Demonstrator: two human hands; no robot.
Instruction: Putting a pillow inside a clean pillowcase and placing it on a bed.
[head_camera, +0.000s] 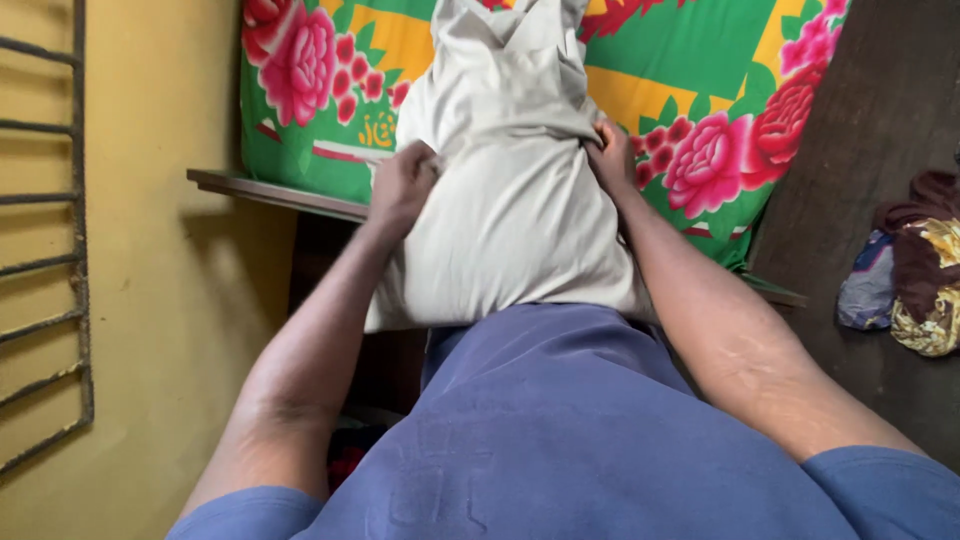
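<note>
A beige cloth garment (515, 190) lies over the edge of a mattress with a green cover printed with pink and red flowers (690, 90). My left hand (403, 180) grips the cloth's left side with closed fingers. On the cloth's right side my right hand (610, 155) pinches a gathered fold. The lower end of the cloth hangs down against my blue shirt (560, 430). Both forearms reach forward from the bottom of the view.
The mattress rests on a wooden bed frame (270, 190). A yellow wall (160, 300) with a metal window grille (50, 250) stands at left. A heap of dark and patterned clothes (915, 280) lies on the dark floor at right.
</note>
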